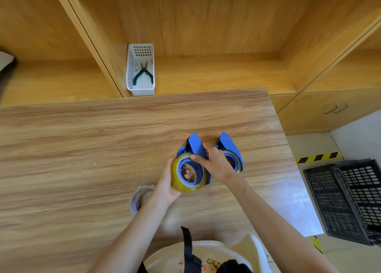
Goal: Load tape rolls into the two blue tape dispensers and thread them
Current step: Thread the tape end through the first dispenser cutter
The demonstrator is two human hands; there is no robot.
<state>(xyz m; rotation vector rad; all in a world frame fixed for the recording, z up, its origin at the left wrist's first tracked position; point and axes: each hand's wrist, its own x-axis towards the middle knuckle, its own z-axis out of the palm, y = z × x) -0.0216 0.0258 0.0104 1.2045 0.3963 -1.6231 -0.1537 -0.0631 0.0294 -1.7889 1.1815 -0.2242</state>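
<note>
Fingers (186, 172) of the left hand (168, 183) cup the yellowish roll (186, 188) on the near dispenser (195, 145); the right hand (214, 162) pinches its rim. Beside it, the second dispenser (229, 144) sits loaded. Unseated, the roll could slip off its hub.

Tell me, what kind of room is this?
Probably a workshop or packing room: a wood-grain worktable, a white plastic basket holding green-handled pliers, black plastic crates and yellow-black hazard tape on the floor.

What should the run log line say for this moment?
step: seating roll | left hand: holds yellowish tape roll | right hand: on near blue dispenser | far blue dispenser: loaded | spare roll: on table
</note>
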